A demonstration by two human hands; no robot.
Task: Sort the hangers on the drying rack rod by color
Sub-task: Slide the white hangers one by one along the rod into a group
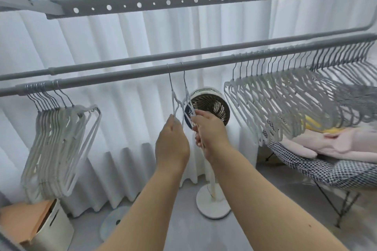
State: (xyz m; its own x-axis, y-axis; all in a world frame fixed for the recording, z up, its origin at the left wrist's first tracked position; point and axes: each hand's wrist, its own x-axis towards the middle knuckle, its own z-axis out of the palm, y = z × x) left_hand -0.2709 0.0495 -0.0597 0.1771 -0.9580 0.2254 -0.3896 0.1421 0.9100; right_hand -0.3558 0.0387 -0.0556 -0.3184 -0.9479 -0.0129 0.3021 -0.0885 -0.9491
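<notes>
The grey drying rack rod (204,63) crosses the view from lower left to upper right. A bunch of several white hangers (61,138) hangs at its left end. A long row of several hangers (285,98) fills the right part, white ones nearer the middle and grey ones further right. Two white hangers hang alone mid-rod. My left hand (172,144) pinches the left one (173,100) by its shoulder. My right hand (210,132) grips the right one (186,98), whose hook sits just below the rod.
A second rod (122,61) runs behind the first, with perforated rails (163,2) overhead. A pedestal fan (210,106) stands behind my hands before white curtains. A checked ironing board (326,169) with folded pink laundry is at the right. A box (40,224) sits at the lower left.
</notes>
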